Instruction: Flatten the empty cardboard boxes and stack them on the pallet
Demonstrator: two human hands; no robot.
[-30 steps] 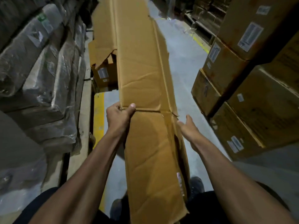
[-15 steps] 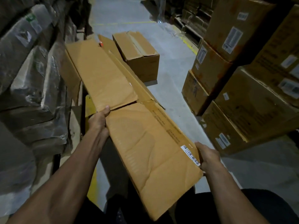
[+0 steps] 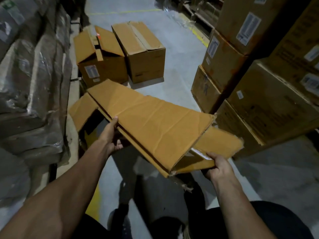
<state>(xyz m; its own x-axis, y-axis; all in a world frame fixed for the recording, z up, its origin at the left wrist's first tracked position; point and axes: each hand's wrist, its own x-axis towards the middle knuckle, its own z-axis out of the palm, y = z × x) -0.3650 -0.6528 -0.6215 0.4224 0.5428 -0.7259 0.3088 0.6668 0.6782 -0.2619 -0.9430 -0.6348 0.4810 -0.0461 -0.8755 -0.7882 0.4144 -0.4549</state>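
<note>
A person is holding a flattened cardboard box [image 3: 151,128] out in front of the body, above the grey concrete floor [image 3: 181,54] of a warehouse aisle. The left hand [image 3: 112,135] is gripping its long near-left edge — thumb lying on top, fingers curling underneath. The right hand [image 3: 218,165] is pinching the near-right flap [image 3: 215,149] at its corner, thumb on top beside a white barcode label [image 3: 201,153] and fingers wrapping below. The sheet is tilting, its far-left end lying lower and pointing toward the left-hand racking, with one loose flap [image 3: 81,110] hanging off that end.

Beyond the sheet, two brown boxes are standing on the floor, touching side by side: an open box [image 3: 100,66] on the left with its top flaps partly raised and a white label on its front, and a closed box [image 3: 146,56] on the right. Plastic-wrapped bundles [image 3: 31,75] are lining the left side. Stacked labelled cartons [image 3: 259,66] are filling the right side. A yellow floor stripe [image 3: 94,202] is showing between the left arm and the person's dark shorts [image 3: 267,221]. No pallet is clearly identifiable — the base of the stacks is too dark to tell.
</note>
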